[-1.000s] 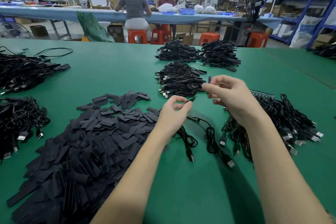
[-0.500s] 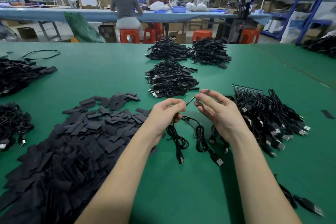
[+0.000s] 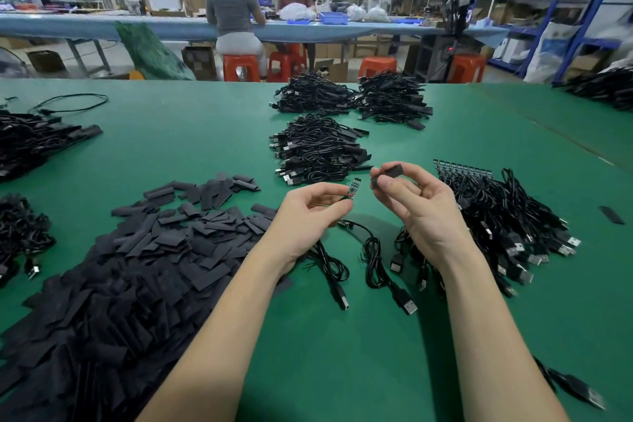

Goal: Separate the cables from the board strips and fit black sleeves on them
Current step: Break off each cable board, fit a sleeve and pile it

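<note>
Item: one cable [image 3: 342, 212], its small board [image 3: 354, 186] bared, pinched in my left hand [image 3: 310, 212] between thumb and fingertips, the board jutting up and to the right past them, the cord trailing down under the palm to a plug [image 3: 343, 302] on the near mat [image 3: 342, 370]. Item: one black sleeve [image 3: 387, 175], pinched in my right hand [image 3: 416, 205] at its two ends, held just right of the board and a little higher, apart from it. Long axes ran roughly in line, board tip towards the sleeve's left mouth; I judged the fit would turn on closing that small gap squarely, either hand equally near. Item: sleeve heap [image 3: 120, 267], near left. Item: unsleeved cables still on their strip [image 3: 462, 169], right, with loose ones [image 3: 513, 226] piled below. Item: finished bundles [image 3: 318, 151], far centre. Against half a second earlier: the hands then sat closer together, with something thin and dark bridging the fingertips; now they stood parted, the board plainly showing and the sleeve raised clear in the right.
</note>
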Available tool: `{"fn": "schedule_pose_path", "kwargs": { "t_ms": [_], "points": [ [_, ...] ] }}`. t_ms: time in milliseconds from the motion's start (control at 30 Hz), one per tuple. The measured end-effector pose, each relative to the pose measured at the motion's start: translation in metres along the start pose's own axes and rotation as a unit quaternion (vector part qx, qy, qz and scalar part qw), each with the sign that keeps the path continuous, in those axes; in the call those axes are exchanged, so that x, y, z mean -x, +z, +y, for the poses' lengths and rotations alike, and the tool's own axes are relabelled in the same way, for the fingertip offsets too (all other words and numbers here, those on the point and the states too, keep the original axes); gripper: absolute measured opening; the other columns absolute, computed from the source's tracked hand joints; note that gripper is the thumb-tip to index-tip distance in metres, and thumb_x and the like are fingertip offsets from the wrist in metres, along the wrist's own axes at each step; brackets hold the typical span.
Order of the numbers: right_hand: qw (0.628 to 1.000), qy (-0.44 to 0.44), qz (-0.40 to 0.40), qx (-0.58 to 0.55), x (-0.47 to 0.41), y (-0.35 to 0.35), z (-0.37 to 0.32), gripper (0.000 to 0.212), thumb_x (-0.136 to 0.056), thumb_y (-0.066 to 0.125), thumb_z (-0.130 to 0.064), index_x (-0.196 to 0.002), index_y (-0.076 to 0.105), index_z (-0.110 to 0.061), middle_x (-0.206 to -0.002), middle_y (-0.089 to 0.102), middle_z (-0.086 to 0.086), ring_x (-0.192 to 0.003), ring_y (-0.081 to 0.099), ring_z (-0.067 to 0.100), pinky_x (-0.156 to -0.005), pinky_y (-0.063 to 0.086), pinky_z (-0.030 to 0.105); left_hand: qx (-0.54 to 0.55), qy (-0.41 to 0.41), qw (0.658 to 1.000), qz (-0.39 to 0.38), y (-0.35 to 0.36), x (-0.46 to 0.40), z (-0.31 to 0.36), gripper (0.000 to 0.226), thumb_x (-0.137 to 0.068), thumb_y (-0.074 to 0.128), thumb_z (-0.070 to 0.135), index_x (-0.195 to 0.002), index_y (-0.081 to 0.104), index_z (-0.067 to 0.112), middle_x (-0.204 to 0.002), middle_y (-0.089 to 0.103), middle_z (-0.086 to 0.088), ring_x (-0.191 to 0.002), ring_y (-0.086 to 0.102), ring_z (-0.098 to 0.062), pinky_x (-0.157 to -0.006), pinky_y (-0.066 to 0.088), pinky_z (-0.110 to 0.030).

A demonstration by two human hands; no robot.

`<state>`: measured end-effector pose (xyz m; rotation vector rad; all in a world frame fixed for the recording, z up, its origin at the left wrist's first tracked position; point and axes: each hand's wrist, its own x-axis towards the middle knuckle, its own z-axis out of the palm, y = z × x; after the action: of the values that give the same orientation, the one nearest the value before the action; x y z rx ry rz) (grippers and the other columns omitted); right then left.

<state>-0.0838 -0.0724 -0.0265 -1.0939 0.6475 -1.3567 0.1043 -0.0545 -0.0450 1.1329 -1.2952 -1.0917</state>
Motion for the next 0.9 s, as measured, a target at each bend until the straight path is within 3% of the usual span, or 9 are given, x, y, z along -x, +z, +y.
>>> {"fn": "schedule_pose_path", "kwargs": {
  "t_ms": [200,467,600,900],
  "points": [
    [0.999,-0.012,0.018,0.028,0.0004,0.0027,0.0013,0.022,-0.074,0.081,-0.012,-0.095,0.075,-0.01,-0.105,0.076,0.019,-0.096,0.073,0.022,-0.088,0.057,0.026,-0.002,0.017,0.999,-0.035,0.0033,0.0004,-0.0002,0.017,-0.089,0.075,0.016,-0.104,0.077,0.024,-0.088,0.073,0.01,-0.076,0.066,-0.001,-0.073,0.05,-0.013],
    [0.999,-0.015,0.042,0.031,0.0024,0.0056,-0.001,0.018,-0.07,0.083,-0.017,-0.087,0.078,-0.016,-0.099,0.077,0.019,-0.09,0.074,0.02,-0.085,0.057,0.025,-0.003,0.033,0.999,-0.043,0.0032,0.0005,-0.0024,0.018,-0.09,0.076,0.017,-0.106,0.078,0.025,-0.084,0.074,0.014,-0.067,0.062,0.001,-0.069,0.048,-0.011],
    [0.999,-0.009,0.033,0.034,0.003,0.0053,-0.0006,0.02,-0.068,0.085,-0.019,-0.087,0.078,-0.015,-0.098,0.077,0.02,-0.09,0.073,0.021,-0.085,0.057,0.025,-0.011,0.038,0.998,-0.048,0.0034,0.0007,-0.0026,0.017,-0.089,0.076,0.02,-0.103,0.079,0.03,-0.089,0.075,0.013,-0.074,0.065,0.001,-0.071,0.048,-0.011],
    [0.998,0.008,0.006,0.057,0.0024,0.003,-0.0015,0.017,-0.074,0.082,-0.014,-0.09,0.077,-0.013,-0.103,0.076,0.02,-0.095,0.073,0.021,-0.087,0.057,0.025,-0.102,0.069,0.991,-0.058,-0.0011,0.0023,0.0018,0.018,-0.093,0.071,0.026,-0.107,0.076,0.036,-0.097,0.074,0.016,-0.069,0.06,-0.009,-0.071,0.052,-0.022]
  ]
}}
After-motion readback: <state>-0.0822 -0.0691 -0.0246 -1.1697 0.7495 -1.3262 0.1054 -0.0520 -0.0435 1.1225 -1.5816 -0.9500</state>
